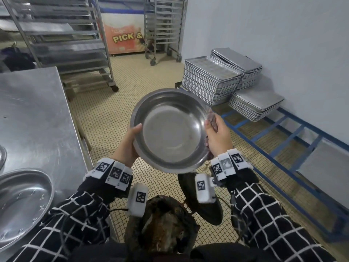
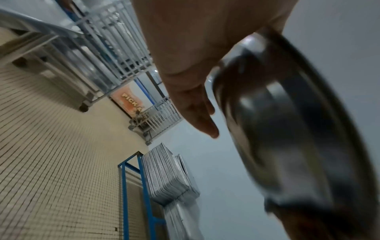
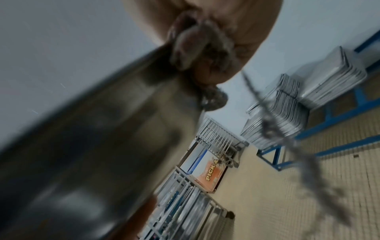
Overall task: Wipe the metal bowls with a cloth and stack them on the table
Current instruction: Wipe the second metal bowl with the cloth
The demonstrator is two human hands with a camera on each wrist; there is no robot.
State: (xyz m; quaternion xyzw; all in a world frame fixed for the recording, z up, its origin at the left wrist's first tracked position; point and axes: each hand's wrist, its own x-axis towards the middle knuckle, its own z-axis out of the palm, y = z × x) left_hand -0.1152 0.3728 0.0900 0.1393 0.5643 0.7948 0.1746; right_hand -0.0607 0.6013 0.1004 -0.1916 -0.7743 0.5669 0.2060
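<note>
I hold a round metal bowl (image 1: 170,129) in the air over the tiled floor, tilted with its inside facing me. My left hand (image 1: 130,142) grips the left rim, thumb hooked over the edge and fingers (image 2: 197,113) stretched along the underside (image 2: 287,129). My right hand (image 1: 217,137) is at the right rim, thumb on the edge, gripping a bunched grey-brown cloth (image 1: 213,121) against the bowl's outer wall (image 3: 92,146). In the right wrist view the cloth (image 3: 195,43) sits crumpled in the palm and a frayed strand (image 3: 277,129) dangles from it.
A steel table (image 1: 37,120) stands at my left, with another metal bowl (image 1: 20,201) near its front edge. Stacks of baking trays (image 1: 211,82) rest on a low blue frame (image 1: 283,137) along the right wall. Wheeled racks (image 1: 66,44) and a freezer (image 1: 124,38) stand behind.
</note>
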